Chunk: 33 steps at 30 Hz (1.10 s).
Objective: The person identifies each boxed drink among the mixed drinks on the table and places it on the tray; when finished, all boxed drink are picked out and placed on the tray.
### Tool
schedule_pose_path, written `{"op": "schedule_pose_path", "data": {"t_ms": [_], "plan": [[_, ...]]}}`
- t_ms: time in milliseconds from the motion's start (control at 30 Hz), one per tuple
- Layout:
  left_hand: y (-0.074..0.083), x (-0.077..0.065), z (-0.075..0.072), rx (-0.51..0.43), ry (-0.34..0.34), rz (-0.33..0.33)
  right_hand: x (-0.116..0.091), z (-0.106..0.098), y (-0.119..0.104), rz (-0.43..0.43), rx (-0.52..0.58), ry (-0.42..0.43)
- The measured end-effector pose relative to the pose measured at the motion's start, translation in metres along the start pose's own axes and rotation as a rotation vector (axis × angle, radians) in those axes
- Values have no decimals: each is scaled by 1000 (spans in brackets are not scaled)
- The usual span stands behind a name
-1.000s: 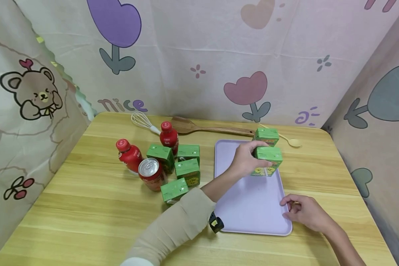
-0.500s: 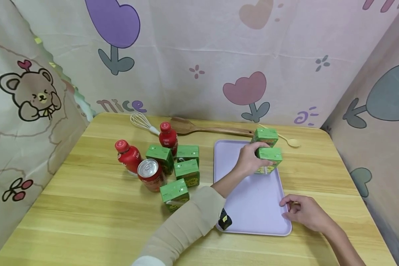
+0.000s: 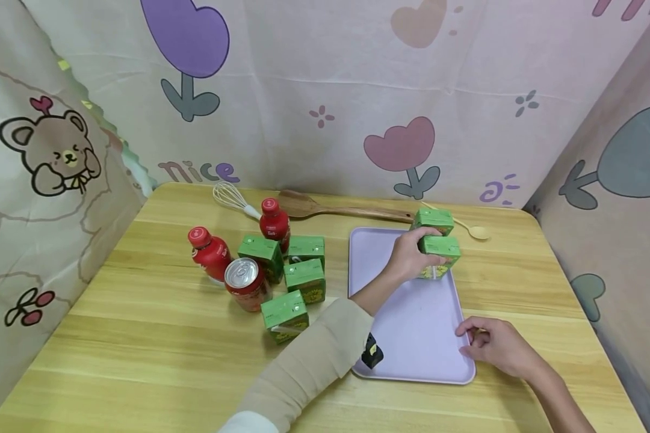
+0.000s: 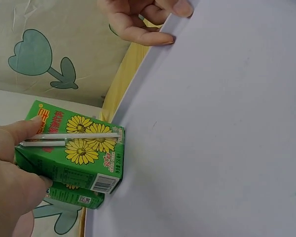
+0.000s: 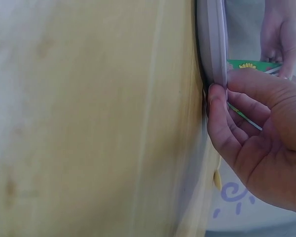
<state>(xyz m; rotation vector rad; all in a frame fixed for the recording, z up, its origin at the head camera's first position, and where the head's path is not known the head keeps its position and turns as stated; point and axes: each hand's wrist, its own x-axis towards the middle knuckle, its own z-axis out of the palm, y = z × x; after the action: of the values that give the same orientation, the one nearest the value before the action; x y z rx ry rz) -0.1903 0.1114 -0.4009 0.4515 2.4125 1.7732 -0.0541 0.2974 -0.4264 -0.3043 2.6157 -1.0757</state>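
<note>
My left hand (image 3: pixel 411 255) grips a green juice carton (image 3: pixel 440 245) from its left side, over the far right part of the lilac tray (image 3: pixel 406 337). In the left wrist view this carton (image 4: pixel 84 143) shows yellow flowers and a white straw on its side, its base right at the tray surface. A second green carton (image 3: pixel 432 221) stands just behind it at the tray's far right corner. My right hand (image 3: pixel 495 346) pinches the tray's right rim between thumb and fingers; the right wrist view shows the rim (image 5: pixel 216 44) between them.
Left of the tray stand several green cartons (image 3: pixel 305 273), a red can (image 3: pixel 246 288) and two red bottles (image 3: pixel 210 252) (image 3: pixel 274 225). Along the back lie a white whisk (image 3: pixel 235 198), a wooden spatula (image 3: pixel 336 210) and a yellow spoon (image 3: pixel 476 231). A patterned curtain (image 3: pixel 325 84) hangs behind the table.
My left hand, with the carton, has shifted slightly right and away from me, bringing the carton closer to the one behind. My right hand stays at the tray's rim.
</note>
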Motion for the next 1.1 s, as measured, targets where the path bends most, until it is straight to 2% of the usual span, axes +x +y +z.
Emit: {"op": "schedule_pose_path", "data": {"t_ms": [200, 367, 667, 800, 933, 1100], "plan": [[-1, 0, 0, 23, -5, -21, 0, 1, -1, -12, 0, -3], [1, -1, -1, 77, 5, -23, 1, 0, -2, -1, -6, 1], [9, -15, -6, 106, 100, -54, 0, 1, -1, -5, -9, 1], [21, -24, -10, 108, 146, -75, 0, 0, 0, -1, -3, -4], [40, -35, -17, 103, 155, -31, 0, 0, 0, 2, 3, -3], [62, -57, -37, 86, 138, 107, 0, 0, 1, -17, 3, 2]]}}
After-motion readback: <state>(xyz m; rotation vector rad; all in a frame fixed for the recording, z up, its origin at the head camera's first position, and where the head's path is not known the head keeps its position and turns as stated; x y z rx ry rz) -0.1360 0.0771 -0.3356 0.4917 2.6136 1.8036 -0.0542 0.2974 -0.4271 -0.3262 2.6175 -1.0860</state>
